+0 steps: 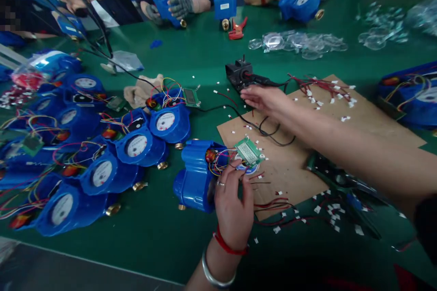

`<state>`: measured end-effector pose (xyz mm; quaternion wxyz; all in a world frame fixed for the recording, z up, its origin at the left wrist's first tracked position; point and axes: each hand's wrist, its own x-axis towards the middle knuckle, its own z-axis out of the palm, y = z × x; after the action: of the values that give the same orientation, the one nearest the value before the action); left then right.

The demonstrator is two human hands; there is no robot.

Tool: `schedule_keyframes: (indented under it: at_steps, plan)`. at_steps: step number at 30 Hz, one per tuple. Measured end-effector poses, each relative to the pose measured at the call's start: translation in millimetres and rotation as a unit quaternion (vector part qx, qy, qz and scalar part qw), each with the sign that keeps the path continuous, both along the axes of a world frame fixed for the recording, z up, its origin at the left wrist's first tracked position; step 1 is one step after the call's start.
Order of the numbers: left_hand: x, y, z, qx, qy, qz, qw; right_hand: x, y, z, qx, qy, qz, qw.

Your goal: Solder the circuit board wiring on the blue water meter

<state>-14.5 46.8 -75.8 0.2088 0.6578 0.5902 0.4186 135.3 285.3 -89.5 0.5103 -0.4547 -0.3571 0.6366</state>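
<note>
In front of me a blue water meter (196,179) lies on its side, with coloured wires running to a small green circuit board with a display (249,152). My left hand (234,200) is beside that board, its fingers drawn together on thin wires at the board's lower edge; the fingertips are partly hidden. Farther forward, my right hand (264,99) reaches to a black soldering iron holder (239,72). Its fingers are stretched out just below the dark handle of the soldering iron (261,80), and the thumb is hard to see.
Several blue meters (102,173) with loose wires crowd the left. A brown cardboard sheet (290,182) bears red-and-black leads (317,86) and white connectors. A black cable (218,108) crosses the table. Opposite, co-workers handle meters near red pliers (238,28) and clear plastic covers (297,42).
</note>
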Motion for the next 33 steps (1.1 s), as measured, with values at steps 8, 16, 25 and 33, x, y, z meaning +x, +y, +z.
schedule_keyframes:
  at_steps: [8,16,25,33]
  plan:
    - [2,3,2.9,-0.018,0.017,0.007,1.000,20,-88,45.4,0.153,-0.243,0.229,0.930]
    - [3,6,2.5,-0.013,0.046,0.003,0.999,18,-107,67.7,0.401,-0.428,0.354,0.729]
    - [4,7,2.6,-0.012,0.060,0.011,0.998,5,-106,58.4,0.497,-0.504,0.382,0.594]
    - [2,6,1.8,-0.013,0.064,0.012,0.998,2,-101,51.8,0.513,-0.513,0.402,0.559]
